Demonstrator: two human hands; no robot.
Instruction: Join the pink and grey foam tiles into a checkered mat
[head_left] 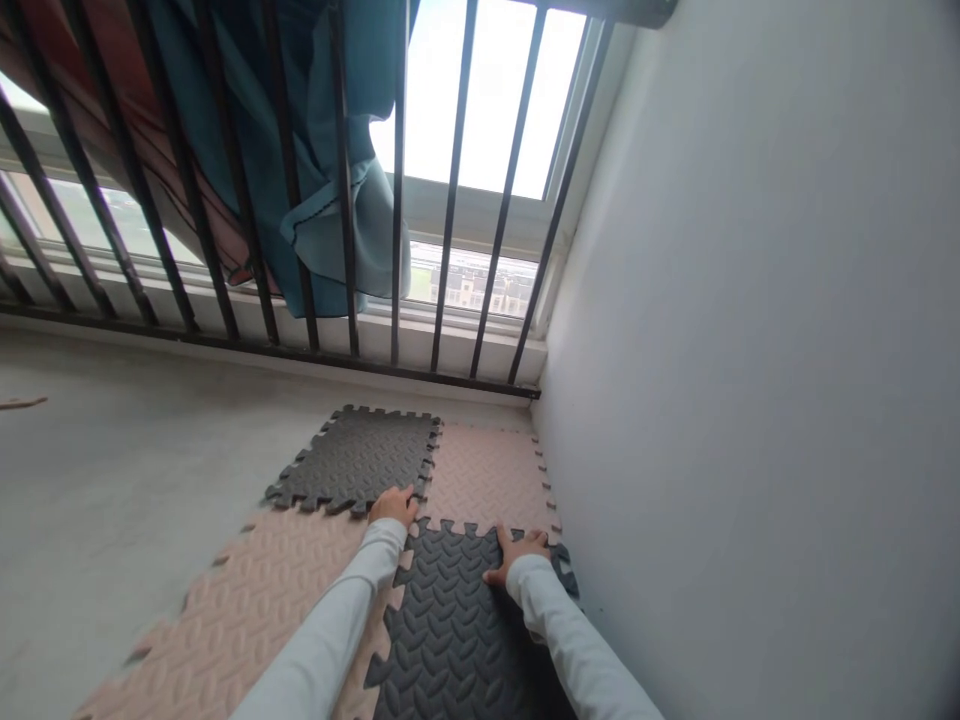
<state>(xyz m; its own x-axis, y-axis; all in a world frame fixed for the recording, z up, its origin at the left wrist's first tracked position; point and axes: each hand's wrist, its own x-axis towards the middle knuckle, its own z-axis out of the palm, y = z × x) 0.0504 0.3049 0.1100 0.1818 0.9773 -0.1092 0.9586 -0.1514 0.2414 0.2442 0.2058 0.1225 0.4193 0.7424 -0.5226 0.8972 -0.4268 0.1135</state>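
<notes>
Interlocking foam floor tiles lie on the grey floor by the wall. My left hand (393,504) rests, fingers curled down, on the seam where the far dark grey tile (358,455) meets the near beige tile (247,610). My right hand (517,553) lies flat, fingers spread, on the far edge of the near dark grey tile (450,630), where it joins the far beige tile (491,475). Both arms wear pale long sleeves.
A white wall (750,350) runs along the right, close to the tiles. Black vertical bars (450,200) stand before a window ahead, with teal fabric (330,180) hanging behind them. Bare grey floor (112,480) spreads to the left.
</notes>
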